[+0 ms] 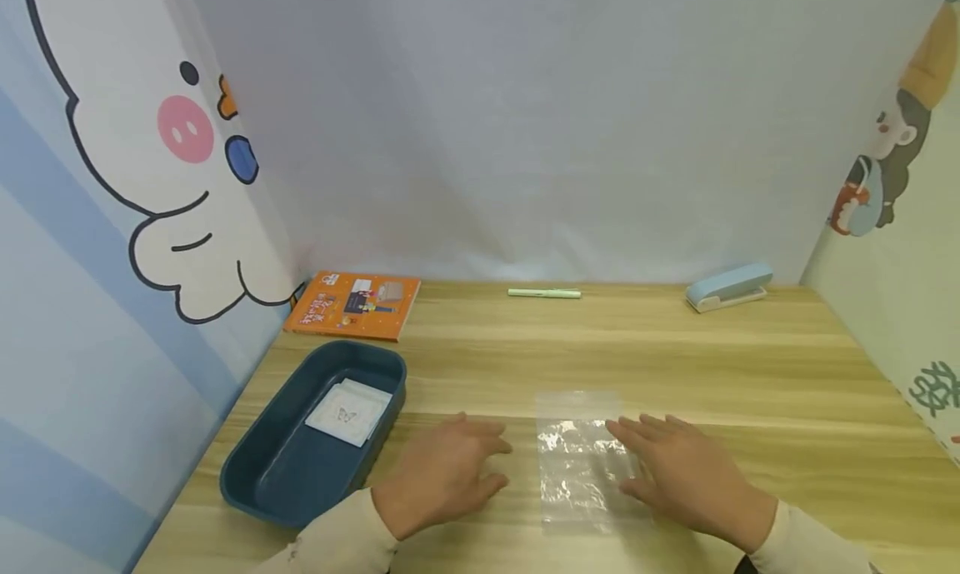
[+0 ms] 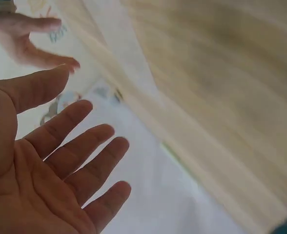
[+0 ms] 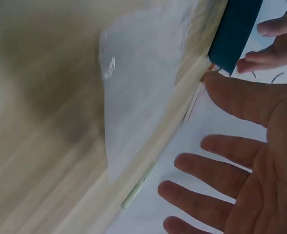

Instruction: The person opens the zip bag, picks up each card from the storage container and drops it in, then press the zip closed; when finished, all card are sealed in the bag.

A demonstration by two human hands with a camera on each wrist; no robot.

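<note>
A clear plastic bag [image 1: 573, 474] lies flat on the wooden table, shiny and creased. To its left my left hand [image 1: 450, 470] hovers with fingers loosely extended and nothing in it. My right hand [image 1: 682, 474] is over the bag's right edge, fingers spread; the right wrist view shows its palm bare and apart from the bag [image 3: 138, 83]. Left of my left hand stands a dark blue tray [image 1: 292, 486]. Inside it, toward the far right, rests a small stack of white cards [image 1: 348, 411], the top one printed with a butterfly.
Behind the tray lies an orange book [image 1: 356, 306]. A pale green pen [image 1: 543, 293] is at the table's back edge, and a light blue stapler [image 1: 729, 287] sits at the back right. Cartoon-printed walls border the left and right sides, with a pale sheet behind.
</note>
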